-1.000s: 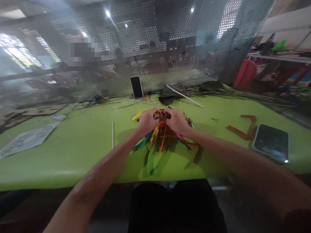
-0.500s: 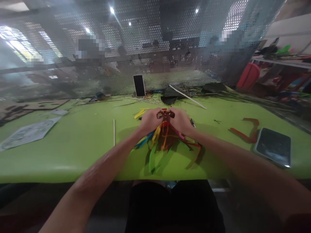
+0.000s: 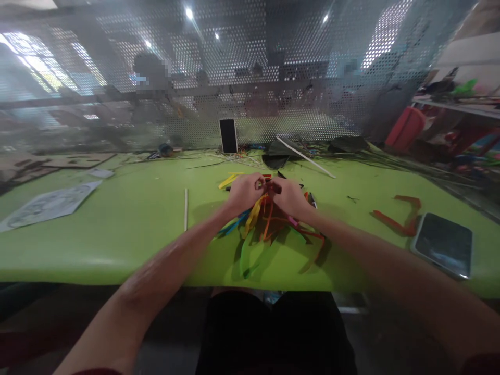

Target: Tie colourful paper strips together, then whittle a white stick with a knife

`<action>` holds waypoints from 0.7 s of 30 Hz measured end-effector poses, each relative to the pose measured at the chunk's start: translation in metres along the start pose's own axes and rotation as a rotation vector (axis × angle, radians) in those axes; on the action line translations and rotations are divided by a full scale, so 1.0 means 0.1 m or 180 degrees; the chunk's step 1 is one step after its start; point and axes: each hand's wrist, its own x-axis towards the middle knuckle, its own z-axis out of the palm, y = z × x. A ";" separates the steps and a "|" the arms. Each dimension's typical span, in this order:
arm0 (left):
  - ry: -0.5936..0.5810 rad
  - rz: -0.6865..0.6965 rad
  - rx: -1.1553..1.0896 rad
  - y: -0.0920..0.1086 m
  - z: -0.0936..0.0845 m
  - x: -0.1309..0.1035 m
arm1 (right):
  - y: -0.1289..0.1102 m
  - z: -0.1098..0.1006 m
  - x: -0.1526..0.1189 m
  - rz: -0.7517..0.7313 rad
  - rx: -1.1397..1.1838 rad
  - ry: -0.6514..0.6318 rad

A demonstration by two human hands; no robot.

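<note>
Bundle of flat multicoloured strips (red, orange, yellow, blue, green, pink) (image 3: 253, 217), splayed at centre of glossy lime-green tabletop (image 3: 128, 208), under & btwn both hands. L hand (image 3: 244, 194) and R hand (image 3: 291, 198): thumbs & forefingers curled, tips closed in a pinch at bundle's upper centre, nearly meeting; exact strand gripped hidden, can't tell.

Risks, as judged:
1. Slippage at pinch pt. Likely cause: thin, springy strips w/ little surface for fingertips.
2. Wrong strand pulled. Cause: crossed, overlapping ends & knuckles blocking view.
3. Snagged ends. Cause: R forearm low, close by the red-orange tails; long green loop loose toward near edge.
4. Knock to dark-screened, pale-rimmed phone (image 3: 444, 244), flat nr R forearm. Cause: outward elbow swing; bent orange strip (image 3: 391, 222) just beside, also liable to shift.
5. Slim off-white stick (image 3: 186, 210), L of bundle: poss. roll if brushed by L forearm.
</note>
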 end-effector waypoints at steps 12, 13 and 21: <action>0.0101 0.0104 -0.0084 0.01 0.02 -0.01 | -0.05 -0.10 0.03 0.0336 -0.0181 0.0312; 0.0100 0.0108 -0.0087 0.01 0.01 -0.01 | -0.05 -0.11 0.04 0.0314 -0.0175 0.0317; 0.0101 0.0180 -0.0120 0.00 0.02 -0.01 | -0.04 -0.10 0.03 0.0248 -0.0171 0.0253</action>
